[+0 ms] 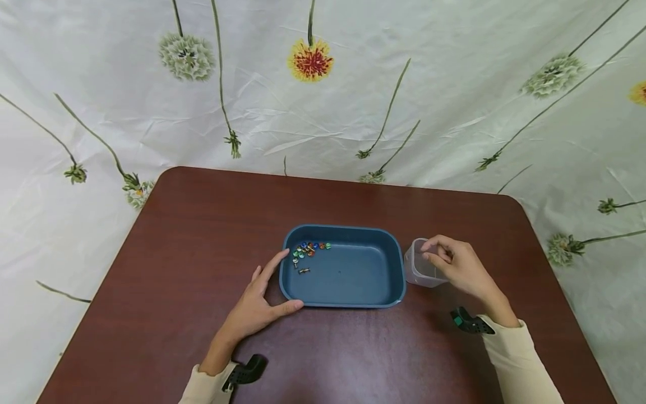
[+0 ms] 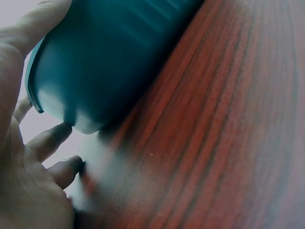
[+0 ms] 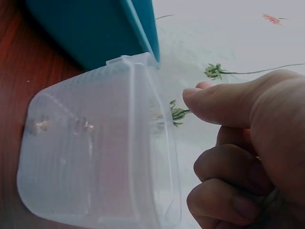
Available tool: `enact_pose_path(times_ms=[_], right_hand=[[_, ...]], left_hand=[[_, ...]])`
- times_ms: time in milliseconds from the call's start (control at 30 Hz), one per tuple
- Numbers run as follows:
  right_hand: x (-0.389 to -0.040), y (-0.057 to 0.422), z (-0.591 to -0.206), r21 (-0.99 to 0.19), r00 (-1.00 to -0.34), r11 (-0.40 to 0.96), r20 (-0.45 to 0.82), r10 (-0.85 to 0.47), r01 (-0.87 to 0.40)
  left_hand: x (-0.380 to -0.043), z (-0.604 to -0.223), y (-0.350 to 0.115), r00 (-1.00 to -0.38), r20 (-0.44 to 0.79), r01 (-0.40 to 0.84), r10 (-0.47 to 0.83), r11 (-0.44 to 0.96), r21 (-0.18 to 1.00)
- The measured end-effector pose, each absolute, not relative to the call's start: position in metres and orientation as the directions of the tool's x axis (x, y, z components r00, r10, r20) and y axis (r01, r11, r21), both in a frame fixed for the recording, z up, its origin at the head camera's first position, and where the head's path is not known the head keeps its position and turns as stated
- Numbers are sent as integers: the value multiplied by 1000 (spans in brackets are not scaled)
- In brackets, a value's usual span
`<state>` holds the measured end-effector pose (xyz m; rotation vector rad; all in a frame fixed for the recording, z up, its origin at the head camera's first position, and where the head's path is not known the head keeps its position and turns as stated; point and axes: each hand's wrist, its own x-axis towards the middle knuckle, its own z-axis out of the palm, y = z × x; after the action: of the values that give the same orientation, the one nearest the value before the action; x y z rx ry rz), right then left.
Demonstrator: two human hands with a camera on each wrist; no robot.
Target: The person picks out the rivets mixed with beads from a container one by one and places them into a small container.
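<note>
My left hand (image 1: 252, 308) holds the left end of a shallow blue tray (image 1: 348, 300), thumb at its near rim and index finger at its left rim. Small shiny pieces (image 1: 310, 247) with blue, green and orange heads cluster in the tray's left part. A brass-coloured piece (image 1: 304, 271) lies just below them. Over the mouth of a clear plastic container (image 1: 426, 279) hovers my right hand (image 1: 461, 266), its thumb and index tips close together with nothing visible between them. Small gold-coloured bits (image 3: 86, 125) show through the container's wall in the right wrist view.
The container stands right beside the tray's right end. Both are on a dark red-brown table (image 1: 217, 213) with rounded far corners. Beyond its far edge hangs a white cloth (image 1: 282, 112) printed with flowers. A dark wrist device (image 1: 471, 321) sits at each sleeve.
</note>
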<state>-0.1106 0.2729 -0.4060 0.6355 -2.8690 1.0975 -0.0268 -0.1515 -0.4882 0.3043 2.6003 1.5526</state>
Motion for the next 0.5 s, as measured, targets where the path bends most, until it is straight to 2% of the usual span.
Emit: enact_pose_path(times_ms=[500], right_hand=[[-115, 255, -404, -676, -899, 626, 128, -419, -388]], left_hand=[[-27, -487, -151, -975, 18, 122, 222, 462, 878]])
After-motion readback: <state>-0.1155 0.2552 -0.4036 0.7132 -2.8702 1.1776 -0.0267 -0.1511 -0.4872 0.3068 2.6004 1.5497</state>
